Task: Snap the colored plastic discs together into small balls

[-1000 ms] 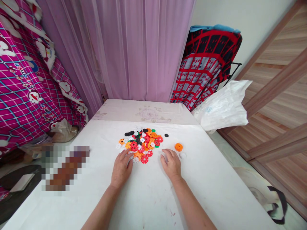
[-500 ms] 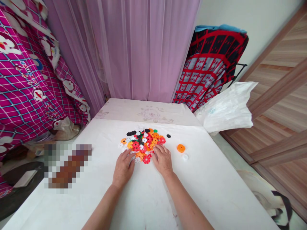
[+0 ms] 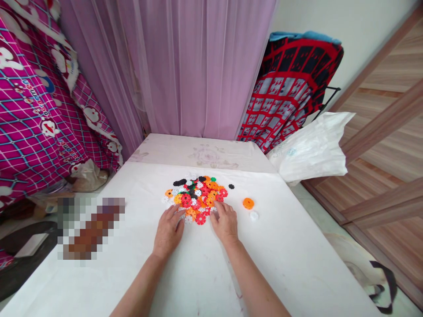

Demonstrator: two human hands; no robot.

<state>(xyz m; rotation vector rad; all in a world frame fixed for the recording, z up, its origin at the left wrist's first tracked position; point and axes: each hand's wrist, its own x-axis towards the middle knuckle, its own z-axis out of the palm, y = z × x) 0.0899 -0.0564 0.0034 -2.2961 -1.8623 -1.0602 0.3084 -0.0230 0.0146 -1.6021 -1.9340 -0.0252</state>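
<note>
A heap of small flower-shaped discs in red, orange, white, black and green lies at the middle of the white table. My left hand rests at the heap's near left edge, its fingers a little apart and curved toward the discs. At the near right edge is my right hand, fingers slightly spread, fingertips by red and white discs. Neither hand visibly holds a disc. Right of the heap sit a stack of orange discs, a white stack and a single black disc.
The white table has a flowered far end. A white plastic bag hangs by its right far corner. A blurred, pixelated patch covers something on the left. Purple curtains hang behind.
The view has shifted slightly. My right hand's fingers have shifted a little at the heap's edge; my left hand stays nearly in place.
</note>
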